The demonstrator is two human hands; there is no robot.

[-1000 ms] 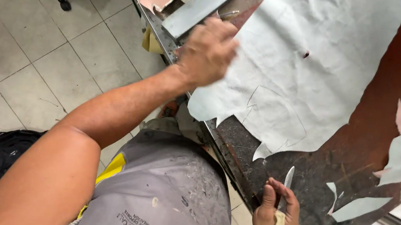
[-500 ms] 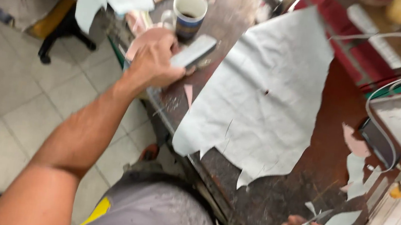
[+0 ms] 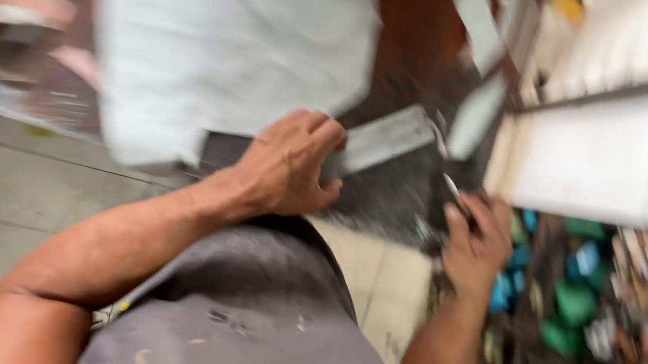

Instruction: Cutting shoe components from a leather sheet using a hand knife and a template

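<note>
Two hands busy: left hand (image 3: 289, 166) grips grey block (image 3: 381, 141); right hand (image 3: 475, 244) grips knife (image 3: 453, 190).

Single head-worn camera, looking steeply down past the person's grey-shirted torso (image 3: 259, 321), close on both hands at the worktop (image 3: 395, 198) edge, tiled floor (image 3: 4, 202) at left, heavy motion blur, no second view.

a pale sheet (image 3: 225, 49) lies on what seems a dark worktop (image 3: 395, 198).

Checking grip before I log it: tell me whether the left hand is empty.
No, the left hand is closed around one end of a flat grey block above the bench.
</note>
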